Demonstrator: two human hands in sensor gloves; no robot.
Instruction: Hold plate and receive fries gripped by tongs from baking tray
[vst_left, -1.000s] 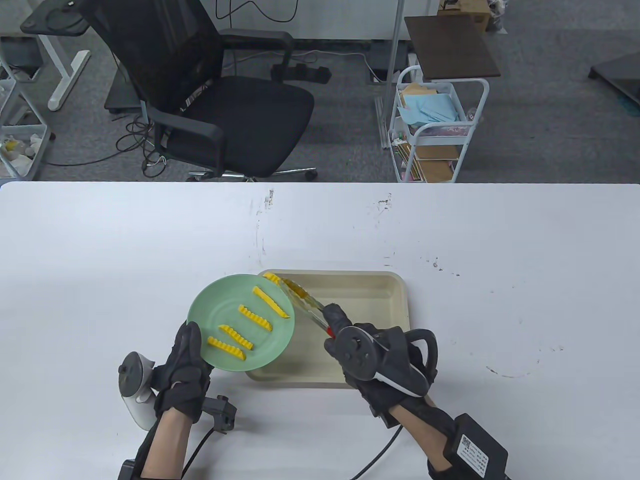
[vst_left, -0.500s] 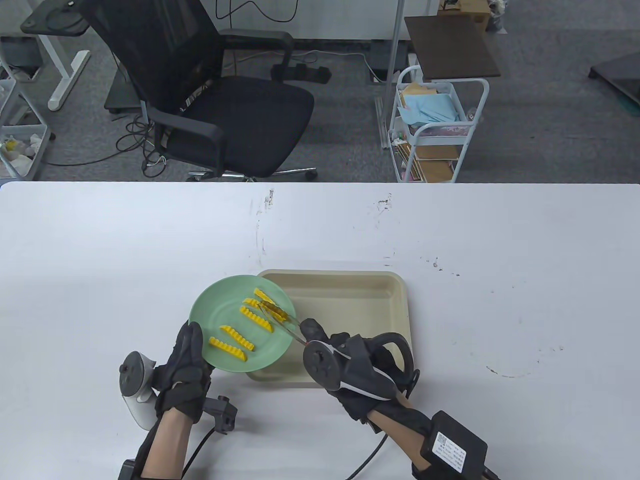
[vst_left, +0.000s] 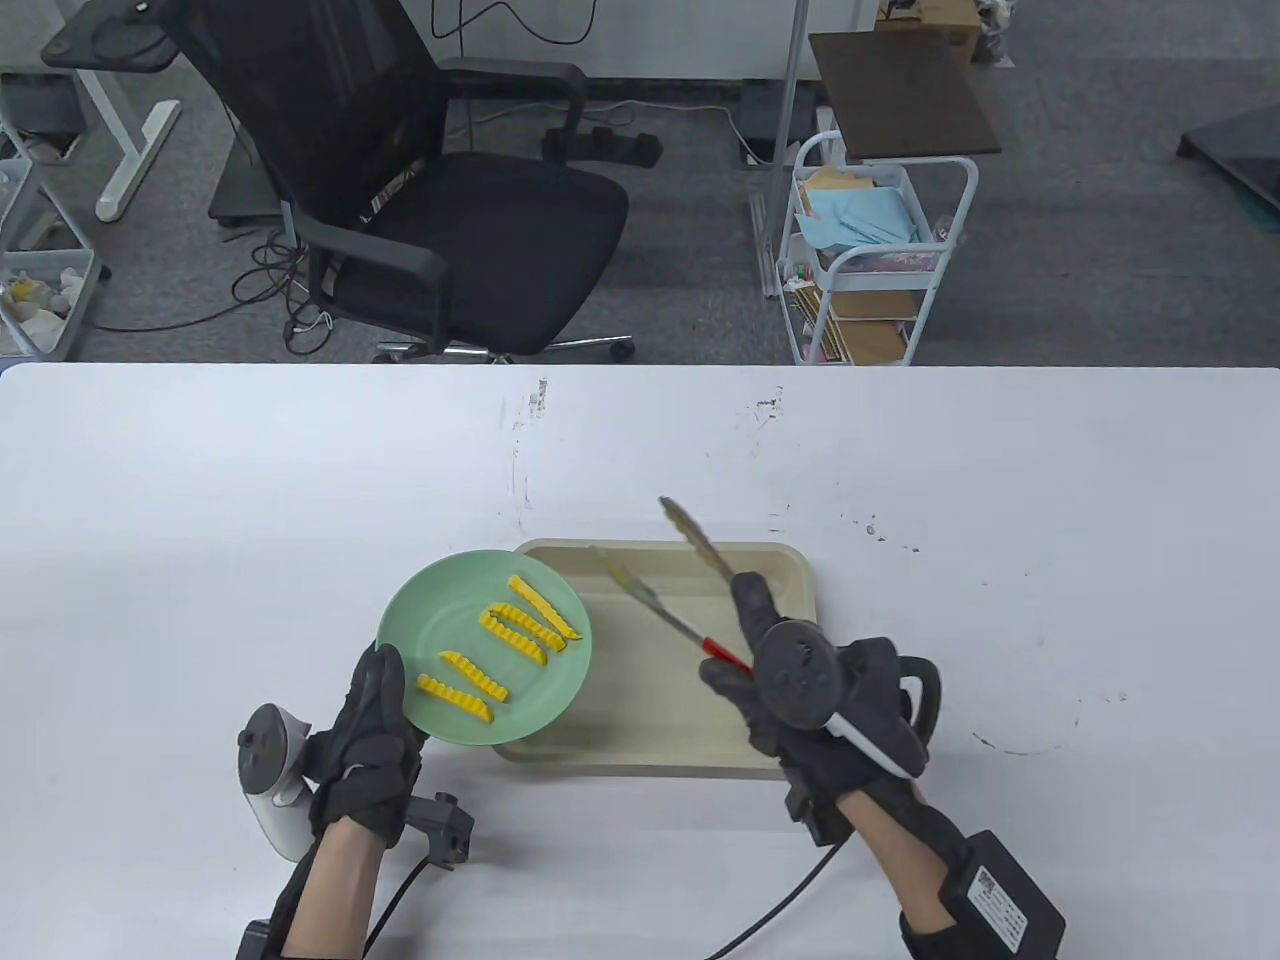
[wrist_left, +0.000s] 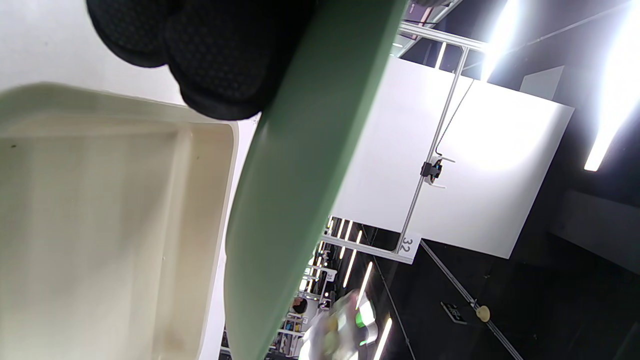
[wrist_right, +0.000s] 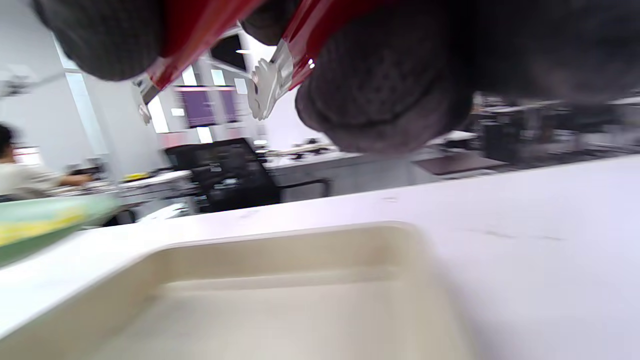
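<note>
My left hand (vst_left: 378, 700) grips the near-left rim of the green plate (vst_left: 440, 620) and holds it over the left end of the baking tray (vst_left: 700, 710). Several yellow crinkle fries (vst_left: 520, 625) lie on the plate. My right hand (vst_left: 775, 660) holds the red-handled tongs (vst_left: 722, 653) above the tray, with their arms spread apart and nothing between them. The tray holds no fries. The left wrist view shows my fingers (wrist_left: 220, 55) under the plate (wrist_left: 300, 175). The right wrist view shows the tongs' red handles (wrist_right: 200, 30) and the tray (wrist_right: 300, 290).
The white table (vst_left: 1000, 500) runs around the tray on all sides. A black office chair (vst_left: 450, 200) and a white trolley (vst_left: 870, 260) stand beyond its far edge.
My right hand brought a fry onto the plate with the tongs, let it go, then moved back right over the tray. The tongs' arms have spread. The left hand and plate stayed put.
</note>
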